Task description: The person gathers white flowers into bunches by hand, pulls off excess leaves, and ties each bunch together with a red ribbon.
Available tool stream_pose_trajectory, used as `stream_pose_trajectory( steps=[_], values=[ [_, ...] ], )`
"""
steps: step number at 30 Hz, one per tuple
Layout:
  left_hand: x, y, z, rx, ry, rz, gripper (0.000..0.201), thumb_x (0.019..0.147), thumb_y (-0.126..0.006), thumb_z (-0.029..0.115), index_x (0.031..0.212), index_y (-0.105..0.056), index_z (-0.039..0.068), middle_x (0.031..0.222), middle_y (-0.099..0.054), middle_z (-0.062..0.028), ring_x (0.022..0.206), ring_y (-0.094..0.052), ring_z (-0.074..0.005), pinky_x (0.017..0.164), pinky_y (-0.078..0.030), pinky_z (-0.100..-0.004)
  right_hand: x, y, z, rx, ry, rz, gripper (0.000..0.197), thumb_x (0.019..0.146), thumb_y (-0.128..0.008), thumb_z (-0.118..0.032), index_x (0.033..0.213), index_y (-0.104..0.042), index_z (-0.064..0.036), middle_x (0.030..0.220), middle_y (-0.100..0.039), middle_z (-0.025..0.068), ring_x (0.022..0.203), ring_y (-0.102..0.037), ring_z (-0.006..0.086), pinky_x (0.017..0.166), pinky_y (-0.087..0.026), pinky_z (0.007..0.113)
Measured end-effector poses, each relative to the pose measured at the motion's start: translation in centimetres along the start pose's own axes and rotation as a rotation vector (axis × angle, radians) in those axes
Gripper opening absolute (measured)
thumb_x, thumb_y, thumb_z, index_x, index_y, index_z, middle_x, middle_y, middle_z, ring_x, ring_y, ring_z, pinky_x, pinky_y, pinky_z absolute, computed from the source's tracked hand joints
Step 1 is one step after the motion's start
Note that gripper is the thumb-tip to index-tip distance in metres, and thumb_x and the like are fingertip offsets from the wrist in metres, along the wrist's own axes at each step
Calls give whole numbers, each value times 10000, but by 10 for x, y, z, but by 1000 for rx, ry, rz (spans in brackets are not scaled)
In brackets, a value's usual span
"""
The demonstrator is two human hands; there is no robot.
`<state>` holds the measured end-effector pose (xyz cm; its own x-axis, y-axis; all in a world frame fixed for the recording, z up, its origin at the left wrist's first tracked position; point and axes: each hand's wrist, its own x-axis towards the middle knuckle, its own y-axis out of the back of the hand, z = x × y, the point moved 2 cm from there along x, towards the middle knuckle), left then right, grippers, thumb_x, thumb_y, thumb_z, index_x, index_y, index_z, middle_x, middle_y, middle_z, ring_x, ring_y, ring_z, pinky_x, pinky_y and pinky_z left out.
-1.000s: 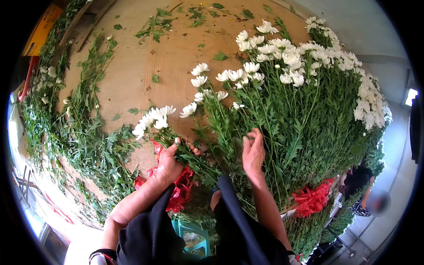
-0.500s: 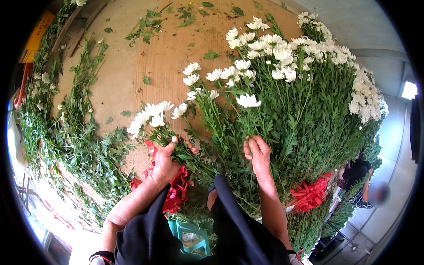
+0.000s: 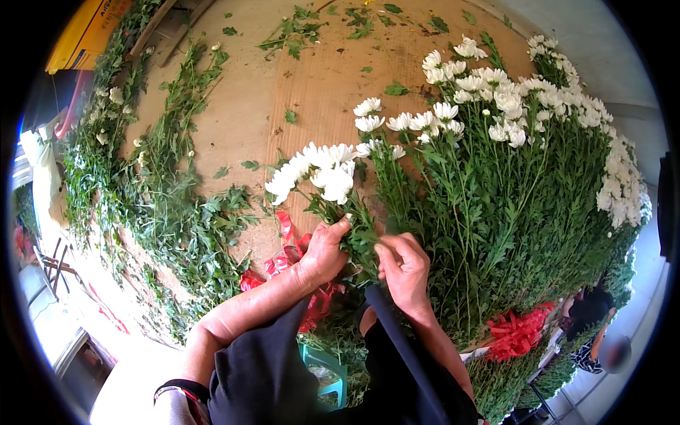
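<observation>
My left hand (image 3: pixel 327 248) is closed around the stems of a small bunch of white chrysanthemums (image 3: pixel 334 180), its thumb up along the front. The blooms fan out above the fist, tilted to the left. Close beside it on the right, my right hand (image 3: pixel 405 269) is pinched on a leafy chrysanthemum stem at the bunch's edge; its fingertips partly hide what they grip. Further right lies a large pile of white chrysanthemums (image 3: pixel 496 177), blooms pointing away from me. Red plastic ribbon (image 3: pixel 320 306) lies below and behind my left forearm.
Stripped leaves and stems (image 3: pixel 180 191) cover the board's left side. The wooden board (image 3: pixel 312 92) carries scattered leaves. A second red ribbon bundle (image 3: pixel 518 333) sits at right. Below is a teal stool (image 3: pixel 336 375). A yellow box (image 3: pixel 88 32) stands far left; another person (image 3: pixel 595 333) is at right.
My right hand has brought a single chrysanthemum leftward to the bunch, and its bloom now merges with the others. The view has shifted, so the surroundings appear further right.
</observation>
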<state>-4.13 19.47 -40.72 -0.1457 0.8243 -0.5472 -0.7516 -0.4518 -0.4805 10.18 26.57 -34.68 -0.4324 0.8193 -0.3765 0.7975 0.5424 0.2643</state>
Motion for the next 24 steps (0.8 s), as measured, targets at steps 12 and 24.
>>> stream_pose_trajectory(
  steps=[12,24],
  values=[
    [5,-1,-4,-207,57,28,358,939,-499,146,1244,-581,-22,1114,-668,-124,1024,-645,-226,946,-500,-371,7,-4,-5,-234,145,-17,129,837,-723,-34,961,-690,-19,850,-627,108,699,-636,261,617,-506,344],
    [0,-15,18,-502,56,-118,415,887,-638,106,1279,-534,21,1120,-653,-105,1074,-616,-229,989,-474,-365,6,-9,-20,-659,411,3,97,798,-742,-119,839,-656,-136,811,-601,44,633,-634,241,553,-525,355]
  ],
)
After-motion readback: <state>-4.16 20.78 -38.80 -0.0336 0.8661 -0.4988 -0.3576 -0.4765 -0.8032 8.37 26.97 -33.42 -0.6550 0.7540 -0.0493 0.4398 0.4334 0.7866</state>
